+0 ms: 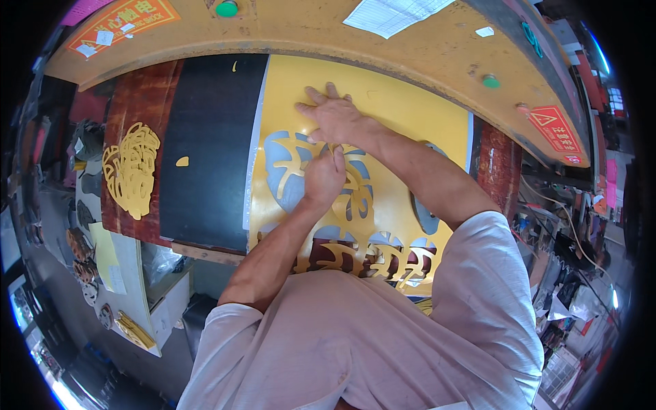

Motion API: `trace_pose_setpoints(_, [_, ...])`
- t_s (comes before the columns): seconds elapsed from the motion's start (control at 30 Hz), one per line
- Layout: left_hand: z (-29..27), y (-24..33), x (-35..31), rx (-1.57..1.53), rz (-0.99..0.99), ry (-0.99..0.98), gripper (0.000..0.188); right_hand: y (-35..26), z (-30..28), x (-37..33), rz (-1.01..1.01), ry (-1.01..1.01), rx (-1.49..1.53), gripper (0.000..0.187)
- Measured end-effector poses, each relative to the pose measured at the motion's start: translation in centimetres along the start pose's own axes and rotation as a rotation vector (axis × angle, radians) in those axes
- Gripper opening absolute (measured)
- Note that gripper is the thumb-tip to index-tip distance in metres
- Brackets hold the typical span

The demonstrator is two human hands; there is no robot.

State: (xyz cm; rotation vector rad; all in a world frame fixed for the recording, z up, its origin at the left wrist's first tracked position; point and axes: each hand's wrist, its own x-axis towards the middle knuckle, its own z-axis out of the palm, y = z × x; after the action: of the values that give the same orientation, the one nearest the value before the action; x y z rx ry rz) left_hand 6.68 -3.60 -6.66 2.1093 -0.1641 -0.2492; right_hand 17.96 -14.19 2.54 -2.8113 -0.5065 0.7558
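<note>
Yellow sheet [393, 198], frame centre: likely light, flexible, fragile where cut. Hold solid upper area. Your right grip [333, 116]: spread flat; left grip [325, 176]: curled closed, contents hidden.

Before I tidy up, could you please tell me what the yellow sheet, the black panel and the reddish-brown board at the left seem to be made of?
Yellow sheet: perhaps synthetic leather or thin foam; smooth, faintly glossy, with clean-edged cut-outs. Black panel: possibly rubber or plastic; dark, even, fairly matte. Reddish-brown board: maybe plastic or painted wood; mottled, scuffed surface.
</note>
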Motion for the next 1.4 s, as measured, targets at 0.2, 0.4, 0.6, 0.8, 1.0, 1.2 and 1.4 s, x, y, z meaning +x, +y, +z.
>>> trace_pose_setpoints(0.2, [-0.3, 0.3, 0.4, -0.036, -0.008, 0.033, 0.045, 0.6, -2.3, -0.3, -0.117, -0.007, -0.066, 0.089])
trace_pose_setpoints(0.4, [-0.5, 0.4, 0.1, -0.138, -0.029, -0.012, 0.041, -0.2, -0.8, 0.7, -0.072, -0.038, -0.151, 0.096])
trace_pose_setpoints(0.6, [0.7, -1.6, -0.9, 0.018, 0.179, 0.054, 0.035, 0.3, 0.5, 0.7, -0.089, 0.033, -0.154, 0.102])
trace_pose_setpoints(0.8, [1.5, -2.0, -6.2, 0.108, 0.638, -0.218, 0.023, 0.5, -0.1, 0.7, 0.005, -0.056, -0.173, 0.103])
trace_pose_setpoints(1.0, [-3.9, 2.8, -8.6, -0.643, 0.049, -0.429, 0.014, 0.2, -0.7, 0.5, 0.045, -0.040, -0.085, 0.092])
trace_pose_setpoints(1.2, [-15.1, 4.8, -8.2, -0.795, -0.224, -0.554, 0.038, 0.0, -1.3, -4.8, 0.051, 0.348, 0.855, 0.061])
trace_pose_setpoints(1.4, [-16.8, 5.7, -8.8, -0.706, -0.249, -0.589, 0.043, -5.5, 2.3, -16.6, -0.113, 0.762, 0.774, 0.031])
